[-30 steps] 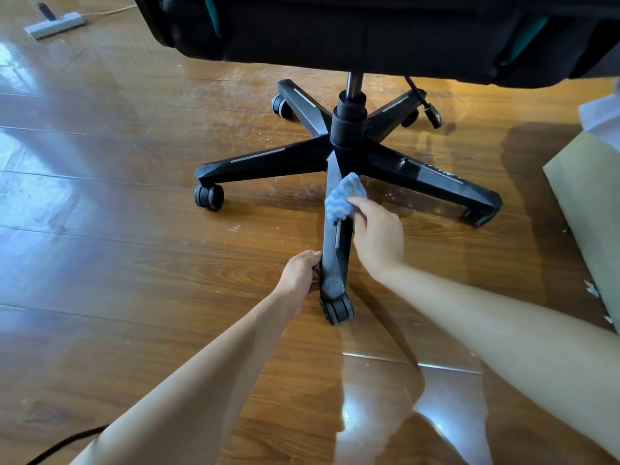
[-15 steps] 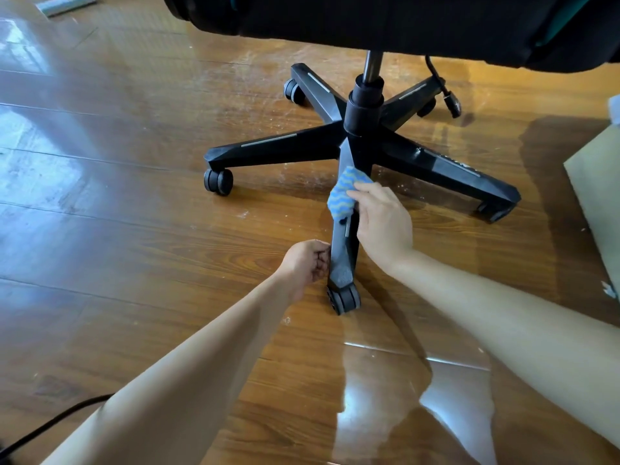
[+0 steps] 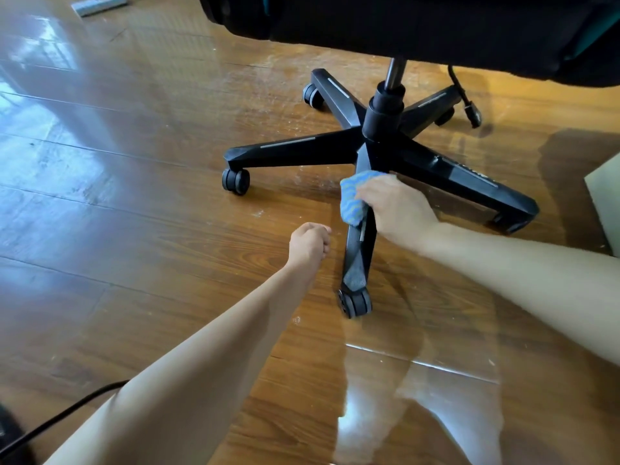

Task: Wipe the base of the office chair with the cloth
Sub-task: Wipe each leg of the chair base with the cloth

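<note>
Head-camera view looks down on a black five-armed plastic chair base (image 3: 295, 150), its angular arms ending in twin casters, standing right of centre on glossy wooden plank flooring (image 3: 134, 236) under the dark seat (image 3: 402, 21). On the near arm (image 3: 358, 260), the right hand (image 3: 397, 209) presses a crumpled blue wavy-striped cloth (image 3: 352, 199), fingers curled together over it. Just left of that arm and apart from it, the left hand (image 3: 310, 245) hangs in a loose empty fist over open floor, with wide clear boards further left.
</note>
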A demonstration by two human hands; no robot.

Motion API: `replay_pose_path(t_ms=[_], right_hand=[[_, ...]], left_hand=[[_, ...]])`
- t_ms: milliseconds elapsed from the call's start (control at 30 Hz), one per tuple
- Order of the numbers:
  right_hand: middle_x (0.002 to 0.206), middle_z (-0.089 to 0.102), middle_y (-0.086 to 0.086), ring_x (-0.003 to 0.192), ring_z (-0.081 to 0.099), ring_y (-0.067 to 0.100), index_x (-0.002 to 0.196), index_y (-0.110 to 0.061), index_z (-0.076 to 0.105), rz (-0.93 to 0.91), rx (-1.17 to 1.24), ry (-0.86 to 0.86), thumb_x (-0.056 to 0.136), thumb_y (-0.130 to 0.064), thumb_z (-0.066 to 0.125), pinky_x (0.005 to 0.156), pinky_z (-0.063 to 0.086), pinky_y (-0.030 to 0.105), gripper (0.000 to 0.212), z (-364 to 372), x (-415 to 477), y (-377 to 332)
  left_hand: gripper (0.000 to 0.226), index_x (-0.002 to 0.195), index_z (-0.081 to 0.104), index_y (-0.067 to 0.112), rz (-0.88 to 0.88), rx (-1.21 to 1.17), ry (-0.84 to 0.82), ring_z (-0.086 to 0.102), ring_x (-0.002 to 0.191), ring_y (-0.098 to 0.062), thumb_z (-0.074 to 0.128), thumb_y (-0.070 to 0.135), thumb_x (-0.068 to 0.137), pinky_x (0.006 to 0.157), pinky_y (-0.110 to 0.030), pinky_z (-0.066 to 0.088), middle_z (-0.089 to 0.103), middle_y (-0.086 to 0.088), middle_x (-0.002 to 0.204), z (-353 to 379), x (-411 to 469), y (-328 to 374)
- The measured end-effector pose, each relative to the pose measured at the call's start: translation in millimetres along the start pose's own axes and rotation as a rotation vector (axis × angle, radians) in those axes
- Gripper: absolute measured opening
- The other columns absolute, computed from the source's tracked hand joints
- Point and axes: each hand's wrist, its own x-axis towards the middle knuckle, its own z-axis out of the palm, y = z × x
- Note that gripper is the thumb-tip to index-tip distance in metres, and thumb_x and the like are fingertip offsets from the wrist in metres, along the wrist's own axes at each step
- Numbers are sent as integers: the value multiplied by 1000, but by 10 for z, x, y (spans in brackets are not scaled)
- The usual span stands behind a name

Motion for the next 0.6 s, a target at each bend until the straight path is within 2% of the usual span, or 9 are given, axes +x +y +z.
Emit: replay_pose_path(t_ms=[67, 100, 167, 267, 333, 400, 533, 600], right_hand=[[102, 67, 3, 102, 62, 27, 100, -13, 67, 46, 40, -22, 86, 0, 63, 74, 53, 38, 19, -10, 43, -59], [101, 66, 1, 100, 62, 26, 99, -15, 67, -5, 13, -41, 84, -2, 65, 69, 52, 36, 20, -4, -43, -127], [103, 68, 0, 99, 63, 25, 102, -16, 69, -231, -3, -104, 80, -4, 67, 69, 54, 36, 25, 39, -360, -291], [97, 68, 2, 96, 61, 27, 99, -15, 70, -590, 37, -226, 81, -6, 63, 79, 53, 38, 22, 82, -700, -490], [93, 66, 1, 93, 59, 27, 98, -15, 68, -666, -19, -264, 80, -10, 62, 80, 50, 38, 19, 90, -566, -463], [92, 64, 0, 94, 58, 27, 97, -16, 65, -596, -148, -303, 79, -14, 60, 81, 47, 39, 19, 92, -241, -389], [99, 65, 0, 101, 60, 26, 102, -18, 64, -326, -286, -290, 81, -19, 64, 82, 44, 39, 21, 3, 392, -135], [95, 63, -1, 97, 59, 26, 99, -19, 65, -330, -270, -303, 82, -16, 61, 80, 42, 38, 18, 22, 342, -191]], left_hand=[[27, 89, 66, 14, 4, -16, 11, 44, 58, -13, 46, -4, 89, 53, -24, 39, 54, 0, 71, 20, -17, -9], [26, 89, 66, 14, 11, -23, 25, 45, 60, -13, 46, -4, 89, 56, -25, 39, 55, 0, 72, 28, -17, -10], [24, 88, 66, 12, 40, -35, 59, 45, 64, -14, 47, -3, 88, 60, -28, 39, 55, 2, 73, 35, -10, 7], [21, 93, 67, 12, 70, -46, 95, 43, 62, -14, 50, 0, 91, 58, -28, 36, 52, 3, 69, 9, -3, 67], [21, 99, 69, 11, 76, -40, 103, 44, 63, -14, 51, 4, 91, 58, -28, 37, 53, 3, 70, 5, 17, 89], [25, 103, 70, 10, 83, -41, 99, 44, 63, -14, 50, 5, 89, 58, -28, 38, 54, 4, 71, 8, 12, 105], [28, 107, 71, 11, 55, -16, 90, 41, 56, -13, 49, 8, 91, 50, -24, 34, 52, 4, 67, -22, -19, 68], [26, 104, 70, 11, 24, -36, 94, 41, 58, -14, 49, 6, 90, 52, -25, 35, 50, 3, 67, -18, -45, 52]])
